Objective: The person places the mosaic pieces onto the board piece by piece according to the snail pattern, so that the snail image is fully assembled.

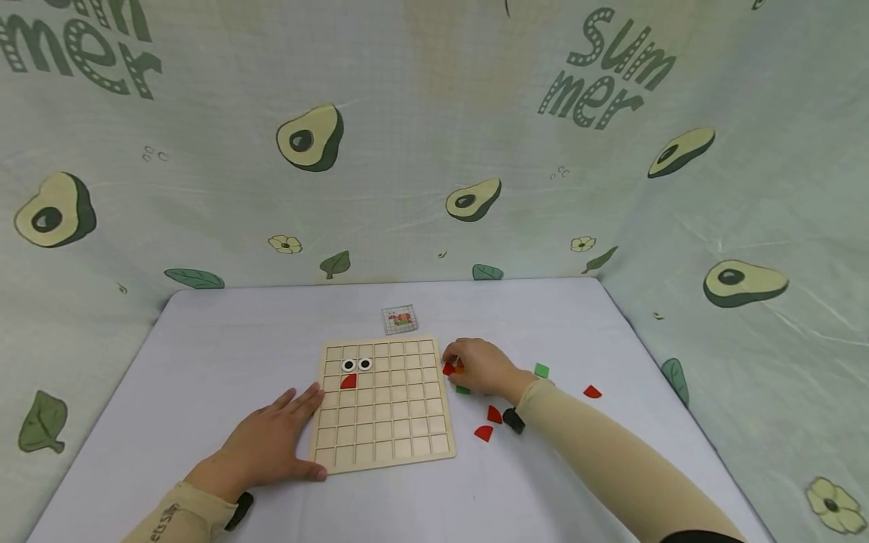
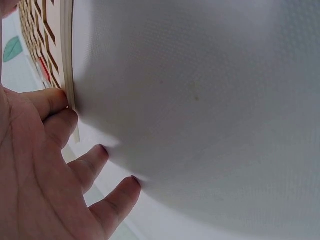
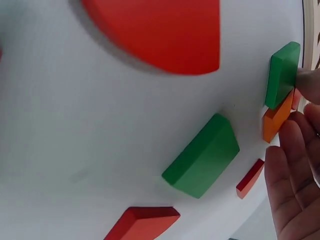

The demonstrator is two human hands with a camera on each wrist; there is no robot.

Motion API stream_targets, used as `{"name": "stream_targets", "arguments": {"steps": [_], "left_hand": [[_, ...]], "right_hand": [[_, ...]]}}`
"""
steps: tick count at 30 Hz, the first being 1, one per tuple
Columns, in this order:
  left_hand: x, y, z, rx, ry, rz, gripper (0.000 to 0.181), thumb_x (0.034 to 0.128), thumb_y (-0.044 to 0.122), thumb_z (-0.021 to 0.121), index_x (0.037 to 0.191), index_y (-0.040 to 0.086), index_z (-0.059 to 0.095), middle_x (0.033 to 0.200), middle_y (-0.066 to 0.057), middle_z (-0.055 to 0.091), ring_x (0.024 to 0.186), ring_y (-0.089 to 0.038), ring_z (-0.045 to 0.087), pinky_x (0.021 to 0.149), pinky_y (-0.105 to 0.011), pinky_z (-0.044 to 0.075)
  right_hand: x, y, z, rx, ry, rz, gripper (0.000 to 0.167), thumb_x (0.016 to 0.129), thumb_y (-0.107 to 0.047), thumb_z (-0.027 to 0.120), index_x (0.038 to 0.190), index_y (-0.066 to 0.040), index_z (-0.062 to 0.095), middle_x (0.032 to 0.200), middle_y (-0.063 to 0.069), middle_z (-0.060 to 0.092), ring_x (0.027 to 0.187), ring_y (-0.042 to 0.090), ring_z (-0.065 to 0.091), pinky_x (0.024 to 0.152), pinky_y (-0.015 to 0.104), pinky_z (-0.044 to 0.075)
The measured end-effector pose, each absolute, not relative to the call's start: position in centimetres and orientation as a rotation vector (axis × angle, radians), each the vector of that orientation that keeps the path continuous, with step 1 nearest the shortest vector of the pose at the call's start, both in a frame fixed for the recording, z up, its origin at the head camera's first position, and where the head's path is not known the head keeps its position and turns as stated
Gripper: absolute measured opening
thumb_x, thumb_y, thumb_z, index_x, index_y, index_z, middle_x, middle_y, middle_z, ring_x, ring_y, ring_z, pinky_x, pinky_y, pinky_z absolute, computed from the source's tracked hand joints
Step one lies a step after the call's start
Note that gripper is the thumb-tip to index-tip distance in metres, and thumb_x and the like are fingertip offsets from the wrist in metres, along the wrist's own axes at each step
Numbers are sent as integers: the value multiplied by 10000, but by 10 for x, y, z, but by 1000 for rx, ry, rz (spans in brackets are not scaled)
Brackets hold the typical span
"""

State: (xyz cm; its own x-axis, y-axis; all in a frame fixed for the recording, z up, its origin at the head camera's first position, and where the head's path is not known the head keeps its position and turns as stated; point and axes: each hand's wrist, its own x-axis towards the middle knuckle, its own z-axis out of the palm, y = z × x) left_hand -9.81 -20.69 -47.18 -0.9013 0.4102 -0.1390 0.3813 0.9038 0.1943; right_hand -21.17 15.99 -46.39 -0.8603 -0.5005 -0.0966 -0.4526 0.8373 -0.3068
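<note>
A square wooden grid board [image 1: 383, 422] lies on the table, holding two eye tiles [image 1: 348, 366] and a red quarter-circle tile [image 1: 348, 381] near its upper left. Along the board's left edge, my left hand [image 1: 268, 445] rests with fingers spread; in the left wrist view two fingertips touch the board's side [image 2: 69, 55]. Just beyond the right edge, my right hand [image 1: 483, 368] bends its thumb and fingers about a small red tile [image 1: 448, 369], pinching it. Close by its fingers are an orange tile [image 3: 276, 117] and a green tile [image 3: 283, 75]. The red tile's full shape is hidden.
Loose red tiles [image 1: 483, 433] [image 1: 494, 414] [image 1: 593, 391] and a green tile [image 1: 541, 370] lie right of the board. A small picture card [image 1: 400, 319] lies behind it. Avocado-print cloth [image 1: 407, 151] hangs at the back and sides of the white table [image 1: 244, 339].
</note>
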Motion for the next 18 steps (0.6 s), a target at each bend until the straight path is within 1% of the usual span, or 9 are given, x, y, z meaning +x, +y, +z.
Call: {"name": "stream_targets", "arguments": {"steps": [5,8,14,18], "left_hand": [[-98,-207,-474,596,2895,239,1249,586,855,685,1496,35,440,1568,-100,377,1369,-478,370,970,-641,429],[-98,-207,-475,599,2895,236,1252,587,858,681,1496,31,438,1569,-102,377,1368,-478,372,977,-636,427],[-98,-207,-475,596,2895,226,1249,593,855,682,1497,30,435,1570,-102,373,1372,-474,370,988,-631,422],[-97,-207,-473,594,2890,231,1254,590,856,682,1497,27,433,1571,-107,372,1371,-478,367,989,-636,417]], "right_hand": [[-213,162,-465,-743,2824,-425,341,841,-189,808,1162,-140,704,1018,-62,637,866,103,574,818,287,517],[-214,161,-466,-747,2828,-436,335,849,-172,797,1168,-141,700,994,-74,638,864,99,575,812,279,518],[-214,159,-468,-765,2850,-433,310,857,-211,796,1149,-161,705,948,-94,618,833,89,563,767,256,507],[-214,159,-471,-756,2859,-430,285,866,-202,786,1139,-163,711,957,-95,614,833,89,562,769,260,512]]}}
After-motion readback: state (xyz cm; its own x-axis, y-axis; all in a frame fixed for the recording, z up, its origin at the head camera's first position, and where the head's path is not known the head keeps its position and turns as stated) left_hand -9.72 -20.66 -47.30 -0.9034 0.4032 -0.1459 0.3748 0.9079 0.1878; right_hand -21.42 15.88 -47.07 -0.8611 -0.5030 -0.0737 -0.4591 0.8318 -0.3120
